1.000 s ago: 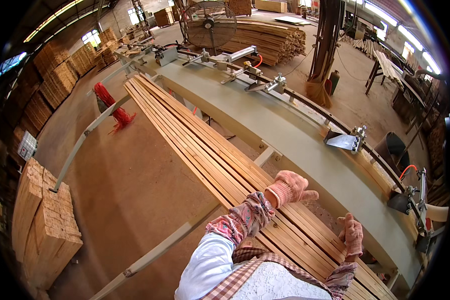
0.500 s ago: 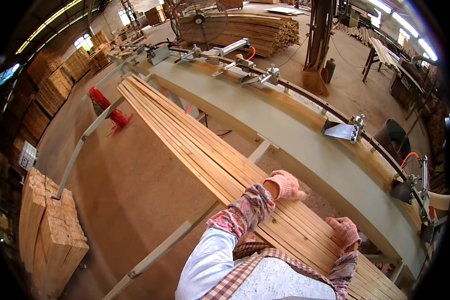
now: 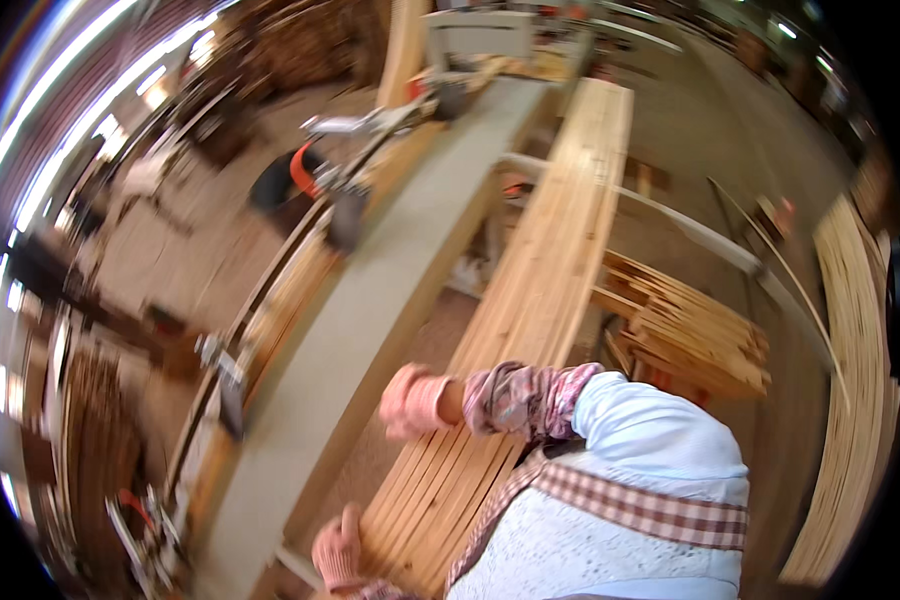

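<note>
A long row of pale wooden strips (image 3: 545,280) lies side by side in front of me, stretching away to the far end of the machine. My right hand (image 3: 415,402), in a pink knitted glove, is closed at the left edge of the strips, its forearm crossing over them. Nearer to me, my left hand (image 3: 338,552), gloved alike, curls against the same edge with its thumb up. The fingertips of both hands are hidden.
Along the left of the strips runs a long grey-green machine bed (image 3: 400,260) with metal clamps (image 3: 345,205). Short wooden pieces (image 3: 685,325) are stacked at the right, before a tall pile of long strips (image 3: 840,390). A black bin (image 3: 282,182) stands beyond the machine.
My view has swung to the right, toward the other end of the strips and machine. Both gloved hands stay at the strips' edge by the machine.
</note>
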The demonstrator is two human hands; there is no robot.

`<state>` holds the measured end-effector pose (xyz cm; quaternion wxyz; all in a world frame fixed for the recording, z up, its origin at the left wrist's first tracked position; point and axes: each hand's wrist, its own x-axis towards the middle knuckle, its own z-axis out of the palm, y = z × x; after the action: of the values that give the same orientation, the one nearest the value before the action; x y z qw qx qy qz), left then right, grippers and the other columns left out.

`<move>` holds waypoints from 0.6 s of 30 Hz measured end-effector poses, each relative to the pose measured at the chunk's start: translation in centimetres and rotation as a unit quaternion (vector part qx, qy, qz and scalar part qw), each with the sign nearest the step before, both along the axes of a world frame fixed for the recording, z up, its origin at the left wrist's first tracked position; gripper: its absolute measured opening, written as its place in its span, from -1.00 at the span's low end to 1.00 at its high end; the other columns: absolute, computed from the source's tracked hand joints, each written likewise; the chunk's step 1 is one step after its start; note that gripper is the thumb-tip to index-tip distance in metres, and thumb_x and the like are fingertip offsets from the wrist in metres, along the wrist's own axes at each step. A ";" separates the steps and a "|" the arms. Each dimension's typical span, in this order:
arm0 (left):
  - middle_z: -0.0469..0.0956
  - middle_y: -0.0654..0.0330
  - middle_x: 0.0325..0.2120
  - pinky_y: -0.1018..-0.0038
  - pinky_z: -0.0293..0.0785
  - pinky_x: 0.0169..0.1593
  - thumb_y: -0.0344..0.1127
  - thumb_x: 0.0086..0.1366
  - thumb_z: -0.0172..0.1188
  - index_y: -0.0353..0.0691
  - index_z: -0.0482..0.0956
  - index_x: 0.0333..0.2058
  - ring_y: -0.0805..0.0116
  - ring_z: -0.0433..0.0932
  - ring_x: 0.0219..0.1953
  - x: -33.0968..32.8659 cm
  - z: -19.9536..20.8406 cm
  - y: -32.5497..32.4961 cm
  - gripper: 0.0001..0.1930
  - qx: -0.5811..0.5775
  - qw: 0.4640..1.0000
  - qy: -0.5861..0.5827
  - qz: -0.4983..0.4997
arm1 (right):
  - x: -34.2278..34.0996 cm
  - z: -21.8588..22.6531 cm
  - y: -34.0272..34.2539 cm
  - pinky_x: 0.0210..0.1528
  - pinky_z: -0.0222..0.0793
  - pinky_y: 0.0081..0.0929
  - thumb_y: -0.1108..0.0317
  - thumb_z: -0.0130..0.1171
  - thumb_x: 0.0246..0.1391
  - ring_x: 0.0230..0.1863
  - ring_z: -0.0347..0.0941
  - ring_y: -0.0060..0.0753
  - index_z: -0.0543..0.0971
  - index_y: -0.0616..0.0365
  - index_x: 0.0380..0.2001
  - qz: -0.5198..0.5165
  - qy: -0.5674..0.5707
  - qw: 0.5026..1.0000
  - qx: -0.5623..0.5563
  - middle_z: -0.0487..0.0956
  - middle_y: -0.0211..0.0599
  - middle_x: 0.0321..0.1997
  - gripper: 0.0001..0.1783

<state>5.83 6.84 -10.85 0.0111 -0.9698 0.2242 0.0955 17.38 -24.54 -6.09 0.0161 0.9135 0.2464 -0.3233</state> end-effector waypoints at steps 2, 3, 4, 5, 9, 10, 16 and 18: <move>0.56 0.10 -0.36 0.06 0.49 -0.20 -0.26 -0.31 0.46 0.07 0.44 -0.03 -0.07 0.57 -0.21 1.3 0.5 0.6 -0.28 -0.033 0.999 0.019 -0.013 | -0.4 2.3 -1.2 -0.24 0.60 0.15 -0.07 -0.07 0.28 -0.12 0.65 -0.03 0.70 -0.02 -0.11 0.019 -0.045 0.997 0.056 0.70 -0.17 -0.20 -0.52; 0.55 0.09 -0.36 0.07 0.49 -0.20 -0.27 -0.27 0.43 0.07 0.44 -0.05 -0.08 0.56 -0.21 1.5 1.7 -0.4 -0.33 -0.029 0.999 0.023 -0.016 | -1.6 4.2 -2.2 -0.25 0.60 0.15 -0.08 -0.07 0.28 -0.13 0.65 -0.04 0.71 -0.01 -0.14 0.031 -0.063 0.991 0.113 0.70 -0.16 -0.23 -0.51; 0.54 0.09 -0.36 0.08 0.49 -0.20 -0.28 -0.22 0.41 0.08 0.44 -0.07 -0.09 0.56 -0.21 2.0 2.2 -1.4 -0.38 -0.027 0.999 0.030 -0.024 | -2.5 4.7 -3.5 -0.25 0.61 0.15 -0.09 -0.07 0.29 -0.13 0.65 -0.05 0.71 -0.02 -0.15 0.036 -0.078 0.987 0.139 0.70 -0.15 -0.24 -0.51; 0.55 0.07 -0.30 0.11 0.50 -0.16 -0.29 -0.15 0.38 0.05 0.43 -0.01 -0.06 0.56 -0.17 2.8 1.5 -1.3 -0.38 -0.006 0.999 0.047 -0.026 | -3.1 5.0 -4.4 -0.25 0.61 0.14 -0.10 -0.08 0.29 -0.13 0.65 -0.07 0.72 -0.02 -0.16 0.045 -0.093 0.981 0.164 0.70 -0.15 -0.25 -0.50; 0.60 0.04 -0.17 0.20 0.54 -0.03 -0.11 0.04 0.38 -0.07 0.34 0.19 0.04 0.59 -0.07 2.4 -1.4 0.4 -0.28 -0.006 0.998 0.057 -0.003 | -0.8 4.4 -4.3 -0.09 0.58 0.13 -0.19 -0.11 0.31 -0.04 0.63 -0.18 0.70 -0.03 -0.10 0.048 -0.093 0.988 0.114 0.71 -0.32 -0.16 -0.44; 0.61 0.04 -0.17 0.21 0.55 0.00 0.00 0.06 0.41 -0.10 0.30 0.24 0.06 0.60 -0.08 2.8 -1.4 0.5 -0.21 -0.029 0.998 0.049 -0.013 | 0.3 0.9 -4.0 -0.02 0.56 0.07 -0.22 -0.09 0.29 -0.02 0.62 -0.19 0.70 -0.03 -0.07 0.031 -0.080 0.989 0.123 0.71 -0.33 -0.13 -0.42; 0.53 -0.08 -0.05 0.13 0.48 0.08 -0.04 0.00 0.45 -0.15 0.20 0.33 -0.06 0.51 0.04 0.5 -1.9 1.4 -0.05 -0.039 0.992 0.107 0.050 | -0.9 -0.3 -4.0 0.19 0.44 -0.10 -0.35 0.01 0.18 0.13 0.54 -0.13 0.62 -0.05 0.12 -0.038 0.145 0.963 0.225 0.65 -0.26 0.09 -0.29; 0.48 -0.10 0.01 0.13 0.46 0.10 -0.11 0.16 0.33 -0.15 0.17 0.35 -0.05 0.48 0.08 0.7 -3.2 3.7 -0.17 -0.061 0.993 0.098 -0.017 | -0.6 -2.2 -4.9 0.21 0.42 -0.06 -0.31 0.00 0.21 0.18 0.51 -0.10 0.55 -0.04 0.20 -0.066 0.070 0.967 0.235 0.60 -0.22 0.16 -0.29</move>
<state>6.53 10.49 -14.06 -0.0679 -0.9507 0.2462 0.1759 16.76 -29.45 -8.28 -0.2371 0.8812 0.2555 -0.3195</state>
